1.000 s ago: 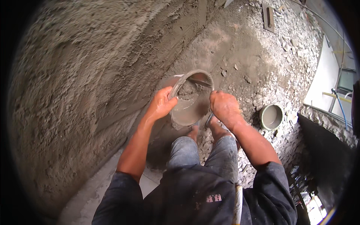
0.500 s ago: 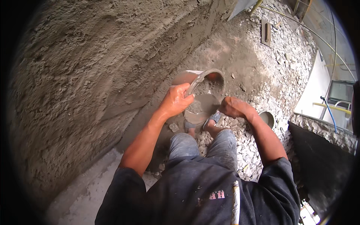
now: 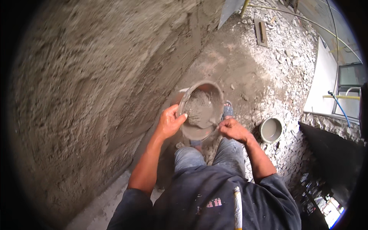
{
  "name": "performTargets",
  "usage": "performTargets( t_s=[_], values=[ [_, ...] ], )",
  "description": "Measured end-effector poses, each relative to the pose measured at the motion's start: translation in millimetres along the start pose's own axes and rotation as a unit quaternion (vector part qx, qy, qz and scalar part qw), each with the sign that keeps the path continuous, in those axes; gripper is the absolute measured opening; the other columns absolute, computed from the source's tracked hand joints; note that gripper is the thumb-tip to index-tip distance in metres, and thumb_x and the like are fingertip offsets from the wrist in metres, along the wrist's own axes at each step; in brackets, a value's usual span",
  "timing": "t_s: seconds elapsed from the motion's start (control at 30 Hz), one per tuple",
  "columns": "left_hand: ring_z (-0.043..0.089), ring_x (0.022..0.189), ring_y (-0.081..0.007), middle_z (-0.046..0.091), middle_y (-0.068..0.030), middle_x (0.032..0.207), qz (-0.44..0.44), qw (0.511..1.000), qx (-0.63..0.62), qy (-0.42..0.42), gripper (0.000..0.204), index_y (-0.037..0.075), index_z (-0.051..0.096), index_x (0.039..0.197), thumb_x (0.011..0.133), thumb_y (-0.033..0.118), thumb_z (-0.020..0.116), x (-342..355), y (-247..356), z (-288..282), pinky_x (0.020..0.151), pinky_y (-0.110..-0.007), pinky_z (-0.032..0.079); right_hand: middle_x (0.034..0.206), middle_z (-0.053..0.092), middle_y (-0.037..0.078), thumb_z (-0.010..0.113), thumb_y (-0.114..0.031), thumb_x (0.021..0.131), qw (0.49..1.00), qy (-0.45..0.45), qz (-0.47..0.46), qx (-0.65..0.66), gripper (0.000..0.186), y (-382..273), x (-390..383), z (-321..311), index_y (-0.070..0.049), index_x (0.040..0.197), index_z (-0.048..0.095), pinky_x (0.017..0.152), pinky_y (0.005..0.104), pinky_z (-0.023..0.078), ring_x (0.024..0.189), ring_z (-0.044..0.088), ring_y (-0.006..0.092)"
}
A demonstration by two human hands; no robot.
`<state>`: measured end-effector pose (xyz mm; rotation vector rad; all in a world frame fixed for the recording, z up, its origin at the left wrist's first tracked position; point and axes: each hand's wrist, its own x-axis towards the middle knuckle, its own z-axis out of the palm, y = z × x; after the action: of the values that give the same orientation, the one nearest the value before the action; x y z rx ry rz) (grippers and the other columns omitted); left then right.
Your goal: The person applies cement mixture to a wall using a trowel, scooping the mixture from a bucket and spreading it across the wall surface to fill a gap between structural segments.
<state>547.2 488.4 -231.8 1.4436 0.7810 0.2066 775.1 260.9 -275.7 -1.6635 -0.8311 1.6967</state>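
Note:
A round bucket is tilted towards me above my feet, with wet grey mortar inside. My left hand grips its left rim, thumb over the edge and fingers on the outside. At the lower right of the bucket, my right hand is closed round the handle of what looks like a trowel. The tool's front end reaches into the bucket and is mostly hidden by mortar and hand.
A rough mortar-coated wall rises on the left. To the right, a small bucket of greyish liquid stands on rubble. A plastering float lies farther off. A white panel and a dark sheet are at far right.
The bucket has tipped so that its mouth faces me more. My left hand has moved down and left along with the rim, and my right hand has come lower.

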Motion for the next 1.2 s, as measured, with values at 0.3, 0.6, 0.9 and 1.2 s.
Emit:
performTargets(
  t_s=[0.3,0.6,0.9,1.2],
  values=[
    [0.056,0.077,-0.0046,0.064,0.0029,0.085,-0.054,0.997,0.008,0.051,0.007,0.001,0.067,0.100,0.095,0.006,0.069,67,27,59,0.068,-0.025,0.047,0.092,0.073,0.025,0.061,-0.034,0.096,0.959,0.092,-0.036,-0.265,0.036,-51,3,-122,-0.001,0.102,0.073,0.084,0.0503,0.056,0.093,0.074,0.0383],
    [0.058,0.076,-0.0049,0.065,0.0016,0.087,-0.074,0.987,-0.068,0.124,0.008,0.001,0.066,0.103,0.095,0.003,0.067,121,93,105,0.069,-0.026,0.048,0.107,0.075,0.020,0.053,-0.014,0.093,0.850,0.119,-0.105,-0.502,0.024,-126,34,-210,-0.001,0.101,0.072,0.077,0.0476,0.061,0.090,0.075,0.0388],
    [0.053,0.075,-0.0044,0.061,0.0034,0.083,-0.035,0.968,-0.093,0.229,0.007,0.001,0.065,0.100,0.094,0.004,0.067,102,95,96,0.066,-0.026,0.045,0.091,0.076,0.021,0.057,-0.021,0.091,0.806,-0.058,-0.098,-0.581,0.025,-187,51,-220,-0.007,0.088,0.077,0.079,0.0471,0.061,0.088,0.076,0.0386],
    [0.035,0.066,-0.0102,0.036,-0.0008,0.068,-0.035,0.954,0.035,0.297,0.030,0.002,0.044,0.079,0.090,0.012,0.070,20,82,48,0.056,-0.034,0.035,0.087,0.074,0.022,0.053,-0.025,0.098,0.746,-0.049,-0.230,-0.624,0.031,-205,63,-161,-0.005,0.085,0.072,0.076,0.0519,0.058,0.083,0.073,0.0399]
  ],
)
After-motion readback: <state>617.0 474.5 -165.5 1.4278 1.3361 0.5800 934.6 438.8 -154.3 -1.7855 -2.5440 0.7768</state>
